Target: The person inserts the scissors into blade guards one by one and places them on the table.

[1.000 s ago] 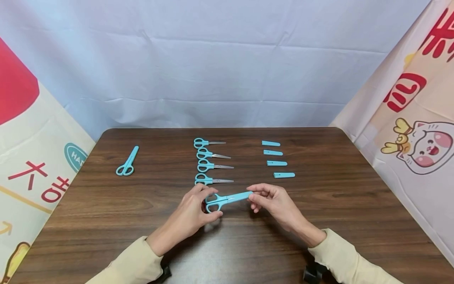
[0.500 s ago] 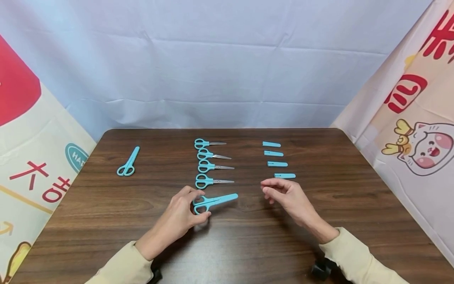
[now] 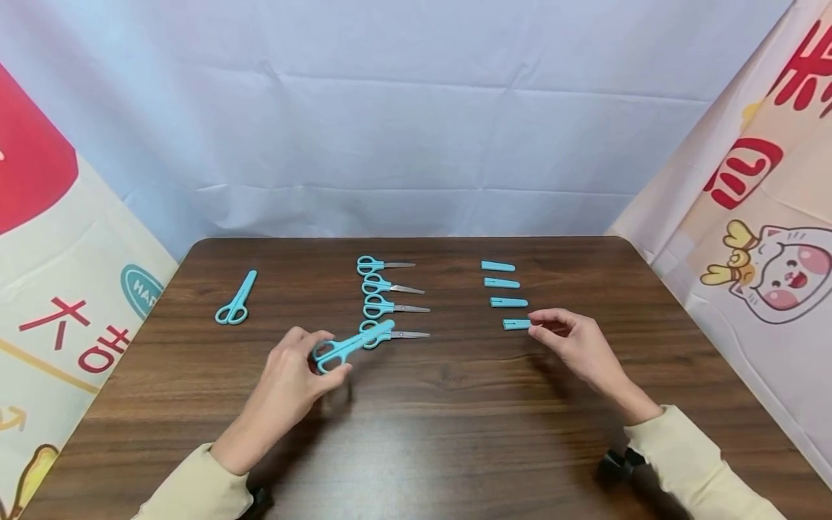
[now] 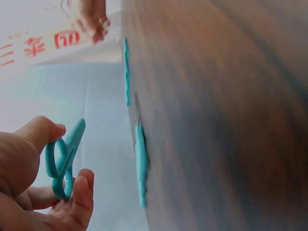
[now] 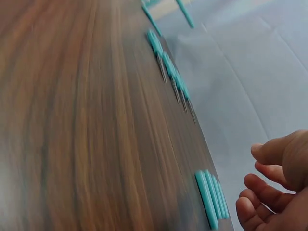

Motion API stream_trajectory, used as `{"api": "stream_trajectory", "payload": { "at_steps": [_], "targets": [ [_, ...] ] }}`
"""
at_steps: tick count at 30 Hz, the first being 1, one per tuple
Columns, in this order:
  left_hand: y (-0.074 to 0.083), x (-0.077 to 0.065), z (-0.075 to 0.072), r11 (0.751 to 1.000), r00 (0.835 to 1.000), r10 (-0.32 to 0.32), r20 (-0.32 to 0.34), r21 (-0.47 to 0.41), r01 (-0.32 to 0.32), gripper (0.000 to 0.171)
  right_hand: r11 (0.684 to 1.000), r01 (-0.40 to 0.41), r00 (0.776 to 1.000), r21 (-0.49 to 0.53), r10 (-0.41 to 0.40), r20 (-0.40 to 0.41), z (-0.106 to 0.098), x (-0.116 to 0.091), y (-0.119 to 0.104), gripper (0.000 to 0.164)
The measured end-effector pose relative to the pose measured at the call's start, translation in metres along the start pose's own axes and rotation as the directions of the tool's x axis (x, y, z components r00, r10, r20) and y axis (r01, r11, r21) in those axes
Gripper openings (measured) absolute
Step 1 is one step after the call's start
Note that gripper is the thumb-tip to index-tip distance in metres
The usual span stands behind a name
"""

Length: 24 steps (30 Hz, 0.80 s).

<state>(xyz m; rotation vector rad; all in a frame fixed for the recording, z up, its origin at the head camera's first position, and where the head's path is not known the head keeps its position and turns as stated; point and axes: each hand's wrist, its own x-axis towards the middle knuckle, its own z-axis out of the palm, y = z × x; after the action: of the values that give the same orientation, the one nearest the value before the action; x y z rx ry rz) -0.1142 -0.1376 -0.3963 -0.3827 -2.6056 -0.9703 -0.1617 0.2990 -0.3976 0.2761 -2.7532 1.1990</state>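
Note:
My left hand point(image 3: 289, 368) pinches teal scissors point(image 3: 356, 342) by the finger loops, raised over the table. A teal sheath covers their blades, and their tip points up and to the right. In the left wrist view, thumb and fingers sit on either side of the loops of these covered scissors point(image 4: 67, 156). My right hand point(image 3: 578, 348) hovers with loosely bent fingers at the right end of the nearest loose sheath point(image 3: 516, 324). From the right wrist view, nothing sits between the fingers of that hand point(image 5: 276, 180), and the sheaths point(image 5: 207, 197) lie below it.
A column of several bare-bladed scissors point(image 3: 375, 306) lies mid-table, blades pointing right. More loose sheaths point(image 3: 508, 302) form a column to their right. Another sheathed pair of scissors point(image 3: 237, 297) lies at the left. A white cloth point(image 3: 416, 144) hangs behind the table's far edge.
My right hand has let go of the sheathed scissors' tip and moved right to the nearest loose sheath. My left hand has carried the sheathed scissors left and raised their tip.

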Motion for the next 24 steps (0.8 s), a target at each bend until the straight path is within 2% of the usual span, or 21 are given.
{"api": "stream_trajectory", "payload": {
  "at_steps": [9,15,21,24],
  "targets": [
    [-0.023,0.012,-0.027,0.995,0.990,-0.034,-0.138,0.085,0.046,0.032,0.998,-0.012,1.000,-0.069,0.014,0.018,-0.008,0.005,0.021,0.033],
    [-0.038,0.020,-0.038,0.989,0.986,-0.089,-0.139,0.102,0.104,0.034,0.994,0.009,0.999,-0.105,-0.005,0.034,-0.009,0.010,0.029,0.032],
    [-0.053,0.026,-0.040,0.986,0.985,-0.104,-0.138,0.118,0.121,0.035,0.988,0.031,0.999,-0.152,-0.023,0.049,-0.011,0.015,0.035,0.032],
    [-0.061,0.030,-0.041,0.979,0.979,-0.137,-0.149,0.130,0.156,0.036,0.985,0.035,0.998,-0.171,-0.024,0.062,-0.010,0.017,0.039,0.032]
  ]
}}
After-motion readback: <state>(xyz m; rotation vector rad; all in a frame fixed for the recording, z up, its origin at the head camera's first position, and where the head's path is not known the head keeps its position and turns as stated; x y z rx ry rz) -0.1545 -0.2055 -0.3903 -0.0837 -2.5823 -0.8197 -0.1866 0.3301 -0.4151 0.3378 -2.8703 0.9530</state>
